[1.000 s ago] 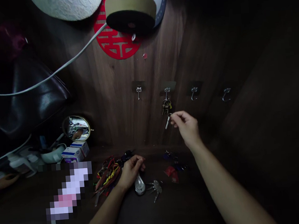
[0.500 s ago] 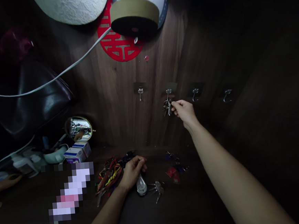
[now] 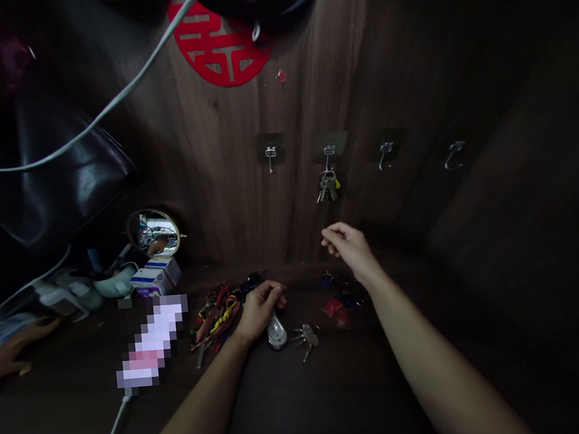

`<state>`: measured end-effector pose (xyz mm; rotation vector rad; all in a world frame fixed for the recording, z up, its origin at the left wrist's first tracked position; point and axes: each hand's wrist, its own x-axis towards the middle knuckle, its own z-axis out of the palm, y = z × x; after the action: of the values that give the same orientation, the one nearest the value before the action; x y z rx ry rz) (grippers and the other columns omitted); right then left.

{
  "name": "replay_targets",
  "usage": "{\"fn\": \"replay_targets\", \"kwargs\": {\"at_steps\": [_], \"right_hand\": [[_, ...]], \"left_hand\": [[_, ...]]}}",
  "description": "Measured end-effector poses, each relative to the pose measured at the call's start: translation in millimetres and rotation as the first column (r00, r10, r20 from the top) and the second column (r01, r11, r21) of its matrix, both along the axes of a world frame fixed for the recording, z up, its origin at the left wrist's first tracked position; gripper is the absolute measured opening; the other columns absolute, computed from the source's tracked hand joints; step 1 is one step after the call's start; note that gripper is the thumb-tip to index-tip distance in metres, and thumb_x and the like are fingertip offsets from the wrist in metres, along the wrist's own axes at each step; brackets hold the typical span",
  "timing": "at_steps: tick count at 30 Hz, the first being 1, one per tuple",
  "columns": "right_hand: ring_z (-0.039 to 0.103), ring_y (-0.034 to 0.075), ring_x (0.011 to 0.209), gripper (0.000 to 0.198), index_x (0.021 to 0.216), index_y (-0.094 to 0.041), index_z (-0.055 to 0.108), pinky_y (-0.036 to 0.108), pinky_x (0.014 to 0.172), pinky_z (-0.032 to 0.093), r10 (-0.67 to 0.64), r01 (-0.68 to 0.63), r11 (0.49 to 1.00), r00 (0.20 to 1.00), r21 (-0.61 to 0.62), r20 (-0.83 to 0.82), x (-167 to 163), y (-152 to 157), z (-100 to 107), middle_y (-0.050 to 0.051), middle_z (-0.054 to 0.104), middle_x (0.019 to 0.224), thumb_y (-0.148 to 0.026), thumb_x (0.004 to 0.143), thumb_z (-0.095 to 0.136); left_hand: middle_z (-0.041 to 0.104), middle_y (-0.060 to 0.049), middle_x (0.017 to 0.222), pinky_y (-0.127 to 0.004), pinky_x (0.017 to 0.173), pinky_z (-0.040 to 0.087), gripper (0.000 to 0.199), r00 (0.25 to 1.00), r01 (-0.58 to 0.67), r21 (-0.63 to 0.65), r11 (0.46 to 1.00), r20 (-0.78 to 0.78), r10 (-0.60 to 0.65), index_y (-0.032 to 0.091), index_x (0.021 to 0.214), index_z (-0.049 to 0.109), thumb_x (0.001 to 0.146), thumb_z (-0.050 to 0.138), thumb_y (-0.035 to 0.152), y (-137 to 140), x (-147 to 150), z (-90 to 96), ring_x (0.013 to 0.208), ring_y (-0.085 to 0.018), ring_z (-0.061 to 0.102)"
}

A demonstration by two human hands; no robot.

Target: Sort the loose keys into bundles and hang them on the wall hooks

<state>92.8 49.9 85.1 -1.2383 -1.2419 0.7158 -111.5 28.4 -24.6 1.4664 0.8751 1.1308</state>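
Note:
A bunch of keys [image 3: 328, 186] hangs by its ring from the second wall hook [image 3: 329, 152], with a bit of yellow among the keys. Below it, my right hand [image 3: 349, 246] is in the air apart from the keys, fingers curled together and nothing visible in them. My left hand [image 3: 261, 309] rests low over the table with its fingers curled; whatever they may hold is hidden. By its underside lies a silver oval fob [image 3: 277, 333], and loose keys [image 3: 308, 337] lie right of that. Left of the hand is a tangle of coloured cords [image 3: 220, 316].
Other hooks [image 3: 270, 153] line the wooden wall. Small red packets [image 3: 337, 312] and dark items lie on the right. On the left are a round mirror [image 3: 154, 233], boxes [image 3: 156, 277], a blurred-out device [image 3: 154, 345] on a white cable, a wooden hand figure [image 3: 14, 352] and a black bag [image 3: 69, 154].
My right hand has let go of the keys, which now hang from the hook, and has drawn down away from them. My left hand stays by the fob. The view has tilted down.

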Motion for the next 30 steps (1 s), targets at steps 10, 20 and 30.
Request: {"fn": "replay_targets", "kwargs": {"at_steps": [10,20,30], "right_hand": [[0.049,0.009,0.053,0.015,0.072,-0.017,0.06,0.02,0.049,0.036,0.549,-0.49,0.815,0.824,-0.311,0.142,-7.6,-44.8,-68.0,-0.003,0.057,0.061,-0.032,0.07,0.063],[0.049,0.012,0.068,0.019,0.081,-0.023,0.068,0.023,0.06,0.038,0.581,-0.455,0.814,0.664,-0.361,0.471,-16.9,-55.6,-84.1,-0.001,0.054,0.081,-0.027,0.062,0.072],[0.052,0.014,0.075,0.013,0.073,-0.023,0.066,0.025,0.066,0.039,0.576,-0.459,0.816,0.609,-0.351,0.545,-21.5,-55.7,-87.6,0.0,0.055,0.086,-0.022,0.062,0.071]], "left_hand": [[0.058,0.001,0.064,-0.021,0.057,0.04,0.031,0.999,-0.018,0.009,1.0,-0.041,0.019,0.015,0.085,0.059,0.08,0.054,0.045,-0.8,-0.4,0.7,0.057,-0.01,0.053],[0.058,0.002,0.063,-0.021,0.058,0.041,0.03,0.998,-0.039,0.013,0.999,-0.054,0.04,0.015,0.083,0.059,0.08,0.054,0.045,-2.4,0.1,3.7,0.058,-0.01,0.053],[0.058,0.001,0.063,-0.021,0.057,0.041,0.03,0.998,-0.043,0.014,0.999,-0.055,0.043,0.016,0.084,0.059,0.08,0.053,0.045,-2.3,0.5,2.3,0.057,-0.011,0.053]]}}
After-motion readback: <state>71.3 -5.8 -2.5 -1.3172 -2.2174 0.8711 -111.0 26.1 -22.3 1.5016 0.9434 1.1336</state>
